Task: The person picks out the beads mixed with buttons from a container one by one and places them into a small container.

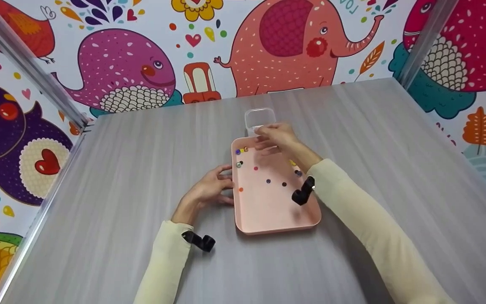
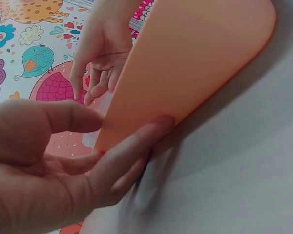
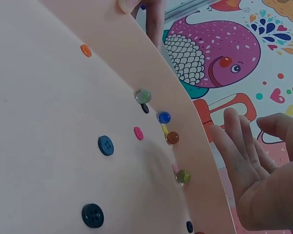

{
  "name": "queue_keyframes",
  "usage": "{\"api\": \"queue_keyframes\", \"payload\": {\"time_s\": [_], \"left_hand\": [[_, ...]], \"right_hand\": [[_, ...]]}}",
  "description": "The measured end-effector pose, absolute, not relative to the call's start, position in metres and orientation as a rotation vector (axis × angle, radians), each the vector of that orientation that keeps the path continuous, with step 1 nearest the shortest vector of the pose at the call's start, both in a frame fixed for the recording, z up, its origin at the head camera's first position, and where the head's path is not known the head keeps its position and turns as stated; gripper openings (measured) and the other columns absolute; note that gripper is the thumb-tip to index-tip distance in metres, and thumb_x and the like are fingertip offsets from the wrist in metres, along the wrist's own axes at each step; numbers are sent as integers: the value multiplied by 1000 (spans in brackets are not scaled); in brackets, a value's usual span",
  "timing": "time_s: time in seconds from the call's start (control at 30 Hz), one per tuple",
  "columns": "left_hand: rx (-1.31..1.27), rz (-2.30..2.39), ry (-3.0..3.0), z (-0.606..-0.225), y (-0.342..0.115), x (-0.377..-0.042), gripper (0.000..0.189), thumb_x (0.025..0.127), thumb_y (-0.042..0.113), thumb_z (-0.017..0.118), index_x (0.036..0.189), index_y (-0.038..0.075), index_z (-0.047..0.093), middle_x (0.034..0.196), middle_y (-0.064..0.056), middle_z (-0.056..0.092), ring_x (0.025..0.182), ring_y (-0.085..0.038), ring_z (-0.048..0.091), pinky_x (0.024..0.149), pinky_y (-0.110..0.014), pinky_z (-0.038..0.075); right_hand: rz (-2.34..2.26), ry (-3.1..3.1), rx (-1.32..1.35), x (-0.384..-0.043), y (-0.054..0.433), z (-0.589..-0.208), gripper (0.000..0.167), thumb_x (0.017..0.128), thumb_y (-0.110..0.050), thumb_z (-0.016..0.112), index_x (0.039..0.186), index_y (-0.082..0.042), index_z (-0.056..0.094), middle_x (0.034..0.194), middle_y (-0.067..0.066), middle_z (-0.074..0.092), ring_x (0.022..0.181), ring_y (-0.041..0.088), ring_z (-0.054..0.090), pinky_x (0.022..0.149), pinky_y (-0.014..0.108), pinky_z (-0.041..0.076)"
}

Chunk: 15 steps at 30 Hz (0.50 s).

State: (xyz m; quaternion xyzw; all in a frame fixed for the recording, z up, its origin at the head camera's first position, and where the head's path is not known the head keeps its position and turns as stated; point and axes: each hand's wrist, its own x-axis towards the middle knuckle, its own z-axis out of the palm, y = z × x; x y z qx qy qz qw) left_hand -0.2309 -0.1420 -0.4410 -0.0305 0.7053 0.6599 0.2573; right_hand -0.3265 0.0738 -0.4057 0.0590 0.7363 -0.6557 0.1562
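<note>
A pink tray (image 1: pixel 264 211) lies on the table with several small buttons and marbles in it. My left hand (image 1: pixel 210 185) holds the tray's left wall, a fingertip over the rim and other fingers against the outside. Above the far end hovers my right hand (image 1: pixel 283 139), its fingers loosely extended and nothing seen between them in the right wrist view. Just past that end stands a clear plastic box (image 1: pixel 260 110), partly hidden by the right hand. Inside the tray are a blue button (image 3: pixel 106 145), an orange button (image 3: pixel 86 50), a greenish marble (image 3: pixel 143 96) and a brown marble (image 3: pixel 172 138).
The grey table (image 1: pixel 163 143) extends around the tray on every side. Walls printed with cartoon animals (image 1: pixel 285 46) rise at the back and both sides, with a metal post (image 1: pixel 36 67) at the left corner.
</note>
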Motion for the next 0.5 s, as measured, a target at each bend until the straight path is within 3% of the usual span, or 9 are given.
{"api": "queue_keyframes", "payload": {"time_s": [0.5], "left_hand": [[-79, 1775, 1928, -440, -142, -230, 63, 98, -2, 51, 155, 8, 28, 144, -25, 49, 105, -27, 66, 74, -42, 65]], "right_hand": [[-1724, 2167, 192, -320, 69, -414, 31, 95, -34, 66, 118, -14, 67, 113, 9, 74, 86, 18, 76, 74, 33, 65]]}}
